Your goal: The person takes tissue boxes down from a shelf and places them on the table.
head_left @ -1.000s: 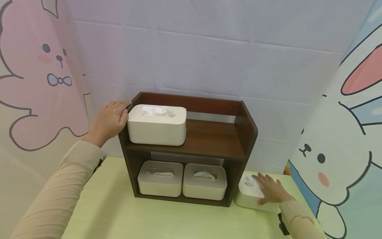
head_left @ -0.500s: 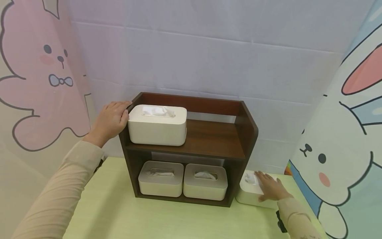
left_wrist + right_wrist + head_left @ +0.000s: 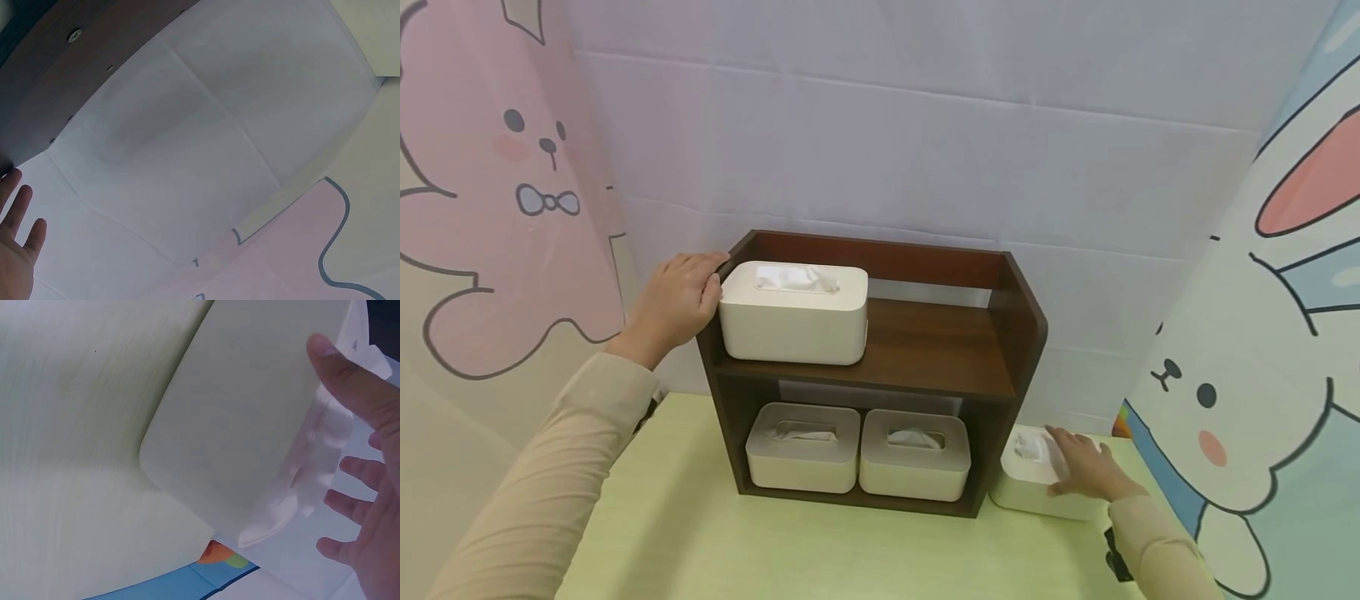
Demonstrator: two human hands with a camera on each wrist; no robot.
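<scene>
My left hand (image 3: 673,300) rests on the top of the left side panel of a dark brown two-tier shelf (image 3: 1026,325). In the left wrist view its fingers look fairly straight, near the panel's corner. Beside it, on the upper tier, sits a white tissue box (image 3: 793,333). Two more tissue boxes, the left one (image 3: 802,473) and the right one (image 3: 914,480), stand on the lower tier. My right hand (image 3: 1088,468) is over another tissue box (image 3: 231,406) to the right of the shelf. Its fingers are spread above the lid, thumb by the front upper edge; contact is unclear.
A pale yellow-green table (image 3: 820,554) carries the shelf and the loose box. Behind stands a plain light wall covering (image 3: 887,158). Cartoon rabbit panels flank it, the pink rabbit (image 3: 542,267) on the left and the white rabbit (image 3: 1247,417) on the right.
My right hand has shifted slightly right over the tissue box, its fingers less flat over the lid and more of the lid showing. The left hand, shelf and shelved boxes keep their places.
</scene>
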